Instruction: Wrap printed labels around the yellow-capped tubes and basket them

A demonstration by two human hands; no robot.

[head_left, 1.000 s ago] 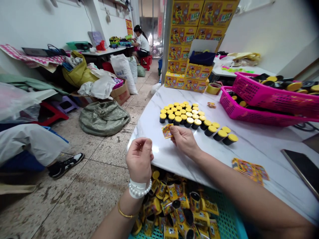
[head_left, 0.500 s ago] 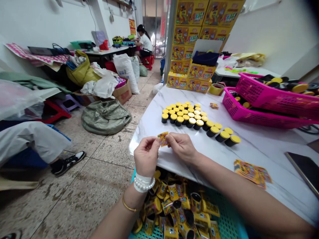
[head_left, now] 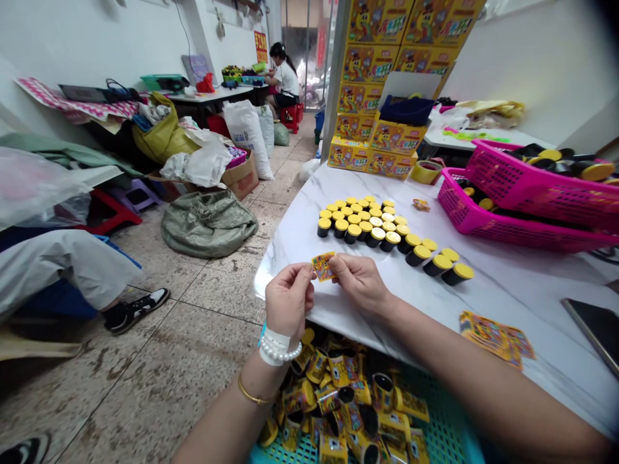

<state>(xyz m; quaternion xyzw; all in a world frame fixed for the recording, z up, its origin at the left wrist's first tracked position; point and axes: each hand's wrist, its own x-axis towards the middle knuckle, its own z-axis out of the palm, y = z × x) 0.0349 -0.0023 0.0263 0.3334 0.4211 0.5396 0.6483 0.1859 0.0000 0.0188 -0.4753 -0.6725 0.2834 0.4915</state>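
Observation:
A small yellow printed label (head_left: 324, 266) is stretched between my two hands above the table's front edge. The thumb and fingers of my left hand (head_left: 289, 298) are pinched together at its left edge. My right hand (head_left: 360, 281) pinches the label's right side. Beyond the hands, several black cups with yellow lids (head_left: 370, 222) stand upright in rows. To the right of my right forearm lies a loose pile of similar printed labels (head_left: 496, 338). Below my hands, a teal basket (head_left: 442, 412) holds many black cups wrapped in yellow labels (head_left: 343, 399).
Two stacked pink baskets (head_left: 527, 222) with cups and lids stand at the right. A phone (head_left: 592, 328) lies at the right edge. Yellow cartons (head_left: 372, 122) rise behind the table, beside a tape roll (head_left: 426, 171). Another person (head_left: 285, 80) sits far back; someone's leg (head_left: 68, 270) shows at left.
The label is turned a little and shows more of its printed face between my fingers. The whole view has shifted slightly; the cups and the label pile stay as they were.

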